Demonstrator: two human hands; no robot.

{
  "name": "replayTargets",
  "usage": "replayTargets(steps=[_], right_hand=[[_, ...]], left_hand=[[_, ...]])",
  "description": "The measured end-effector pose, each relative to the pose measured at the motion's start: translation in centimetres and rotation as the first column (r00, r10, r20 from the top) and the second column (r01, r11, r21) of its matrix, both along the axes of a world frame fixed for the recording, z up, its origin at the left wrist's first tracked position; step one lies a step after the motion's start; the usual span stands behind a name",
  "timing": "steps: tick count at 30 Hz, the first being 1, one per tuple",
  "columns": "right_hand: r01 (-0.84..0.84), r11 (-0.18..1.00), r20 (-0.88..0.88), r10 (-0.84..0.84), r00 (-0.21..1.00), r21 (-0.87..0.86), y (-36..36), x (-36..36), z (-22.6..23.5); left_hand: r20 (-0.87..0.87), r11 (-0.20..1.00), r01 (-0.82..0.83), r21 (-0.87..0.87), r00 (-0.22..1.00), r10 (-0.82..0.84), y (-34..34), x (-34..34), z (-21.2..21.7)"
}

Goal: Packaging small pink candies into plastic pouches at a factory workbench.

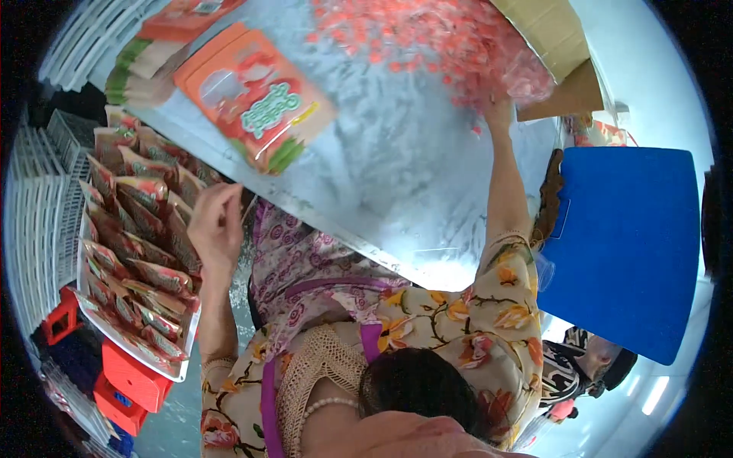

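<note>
We noted a dull grey metal table (397,153), scuffed and matte, its straight edge bowed by the lens. On it lay a flat, glossy orange pouch (256,95), rectangular, with a green band at one end and a clear window. Farther along the table sat a loose heap of small candies (427,34) in crinkly clear wrappers, reddish-orange, spilling beside a brown cardboard box (553,30). A white plastic tray (179,370) held rows of filled pouches (137,229), shiny and overlapping like shingles. A smooth blue board (622,244) stood to the right side. Our left hand (216,221) was raised over the tray's edge, wrist bent, fingers curled loosely together with the thumb close to the fingertips; we could not tell whether anything thin was pinched there. It sat below the orange pouch, apart from it and just beside the nearest filled pouches. Our right hand (498,107) was stretched far out, arm nearly straight, in a floral sleeve (489,305); its fingers were buried at the heap's edge, touching the candies, their spread hidden.
</note>
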State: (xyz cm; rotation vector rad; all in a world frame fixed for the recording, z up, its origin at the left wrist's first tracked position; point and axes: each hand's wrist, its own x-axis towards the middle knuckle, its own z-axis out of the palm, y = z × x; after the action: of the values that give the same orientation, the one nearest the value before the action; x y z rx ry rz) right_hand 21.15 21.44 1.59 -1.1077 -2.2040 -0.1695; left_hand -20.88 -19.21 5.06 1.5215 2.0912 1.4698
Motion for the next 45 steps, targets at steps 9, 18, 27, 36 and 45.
replayTargets(steps=[9, 18, 27, 36, 45], right_hand=[[-0.094, 0.905, -0.162, 0.029, 0.986, -0.415, -9.0, -5.3, -3.5], [-0.302, 0.640, -0.657, -0.435, 0.616, -0.706, -21.2, 0.3, 2.2], [0.050, 0.731, -0.414, -0.440, 0.797, -0.681, -27.5, 2.2, 0.6], [0.071, 0.815, -0.157, -0.195, 0.968, -0.575, -26.6, 1.3, 0.9], [-0.056, 0.890, -0.084, 0.020, 0.996, -0.452, -24.3, -0.6, -0.4]], left_hand=[[0.057, 0.919, 0.391, -0.047, 0.920, -0.388, 8.3, 7.9, -0.6], [0.142, 0.764, 0.595, -0.250, 0.803, -0.579, 12.5, 13.4, -2.2], [0.097, 0.679, 0.645, -0.351, 0.746, -0.659, 16.2, 16.5, -0.8], [-0.120, 0.497, 0.761, -0.417, 0.496, -0.860, 18.5, 16.5, -2.8], [0.055, 0.577, 0.671, -0.465, 0.673, -0.738, 16.9, 16.9, -1.2]])
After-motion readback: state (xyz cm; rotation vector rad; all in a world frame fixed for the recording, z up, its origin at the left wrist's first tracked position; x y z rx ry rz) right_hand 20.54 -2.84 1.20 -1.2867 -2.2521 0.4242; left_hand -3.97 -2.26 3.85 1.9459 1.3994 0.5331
